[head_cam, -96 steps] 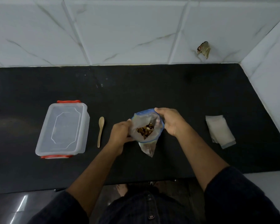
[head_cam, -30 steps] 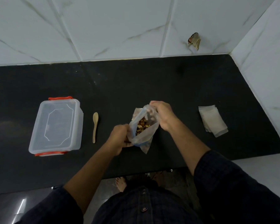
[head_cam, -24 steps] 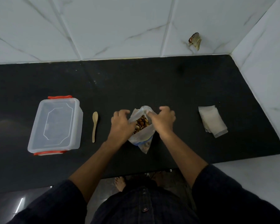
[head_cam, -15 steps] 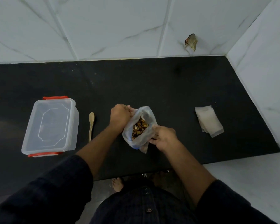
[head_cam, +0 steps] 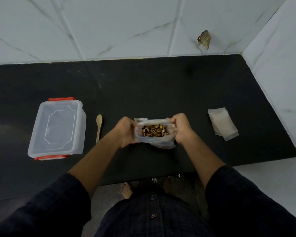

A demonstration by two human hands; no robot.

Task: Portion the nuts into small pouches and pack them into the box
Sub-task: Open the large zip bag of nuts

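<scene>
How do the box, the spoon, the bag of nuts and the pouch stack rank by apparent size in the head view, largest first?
1. Box, clearly largest.
2. Bag of nuts.
3. Pouch stack; close to the bag in area, so this order is unsure.
4. Spoon, long but thin, smallest in area.

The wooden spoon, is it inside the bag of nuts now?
No, the wooden spoon lies on the counter between the box and the left hand.

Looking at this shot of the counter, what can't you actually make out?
All in the head view:
- Bag of nuts: its depth, hidden by its walls and the left hand and right hand.
- Box: contents, blurred by its cloudy lid.
- Pouches: count, too small.
- Fingertips: curled under the bag's rim.
</scene>
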